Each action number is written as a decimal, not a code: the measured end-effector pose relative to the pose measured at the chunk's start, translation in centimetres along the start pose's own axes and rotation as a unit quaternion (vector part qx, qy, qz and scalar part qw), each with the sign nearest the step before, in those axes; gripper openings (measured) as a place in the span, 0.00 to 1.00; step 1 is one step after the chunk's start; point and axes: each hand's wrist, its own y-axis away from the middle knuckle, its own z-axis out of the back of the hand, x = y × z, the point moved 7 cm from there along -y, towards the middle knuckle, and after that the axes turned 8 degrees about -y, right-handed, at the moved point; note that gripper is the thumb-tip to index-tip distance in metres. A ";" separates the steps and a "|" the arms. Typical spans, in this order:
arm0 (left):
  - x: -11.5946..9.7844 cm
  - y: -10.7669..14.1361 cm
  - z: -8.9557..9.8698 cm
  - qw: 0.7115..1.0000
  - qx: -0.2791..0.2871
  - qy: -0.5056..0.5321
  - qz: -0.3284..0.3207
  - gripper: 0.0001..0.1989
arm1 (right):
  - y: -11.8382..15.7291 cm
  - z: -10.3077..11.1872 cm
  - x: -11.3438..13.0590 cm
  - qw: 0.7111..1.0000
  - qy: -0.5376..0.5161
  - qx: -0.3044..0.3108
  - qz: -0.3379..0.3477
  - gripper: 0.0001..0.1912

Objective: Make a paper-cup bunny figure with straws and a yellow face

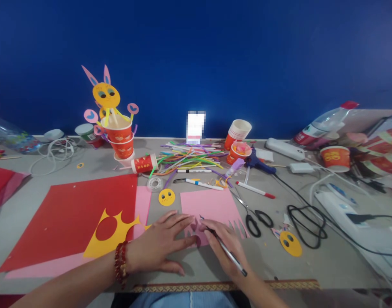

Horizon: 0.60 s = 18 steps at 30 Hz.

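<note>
My right hand (224,244) grips a pen (230,253), its tip close to a pink paper sheet (209,203). Narrow pointed cuts run along the sheet's near edge. With fingers spread, my left hand (165,241) lies flat across the left part of that sheet. Just beyond the left hand is a round yellow face cutout (167,197). Scissors (249,211) rest at the sheet's right side, and another yellow face with small ears (290,243) lies further right.
At left, red paper (87,209) lies under a yellow scrap (114,231) with round holes. Stacked red cups (122,143) hold a rabbit figure (106,95). Colourful pipe cleaners (192,157), a blue glue gun (258,162) with a black cord (307,222), and a bottle (324,124) stand behind.
</note>
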 end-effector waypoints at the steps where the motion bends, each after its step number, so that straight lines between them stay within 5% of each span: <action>1: 0.0 0.0 0.0 1.000 0.002 0.001 0.003 0.36 | -0.1 0.0 0.0 1.000 0.000 -0.002 0.001 0.15; 6: 1.0 0.1 1.9 0.997 -0.033 0.033 0.054 0.26 | -0.3 0.0 0.1 1.000 0.009 -0.007 0.010 0.15; 10: 5.0 -2.4 5.6 0.984 -0.098 0.026 0.150 0.15 | -0.5 0.0 0.2 1.000 0.003 -0.008 0.023 0.15; 14: 9.5 -7.7 6.6 0.968 -0.070 -0.045 0.236 0.14 | -0.5 -0.1 0.1 1.000 0.008 -0.010 0.023 0.15; 18: 11.6 -11.9 5.2 0.959 -0.002 -0.072 0.274 0.11 | -0.4 -0.2 -0.4 1.000 0.013 -0.016 0.013 0.13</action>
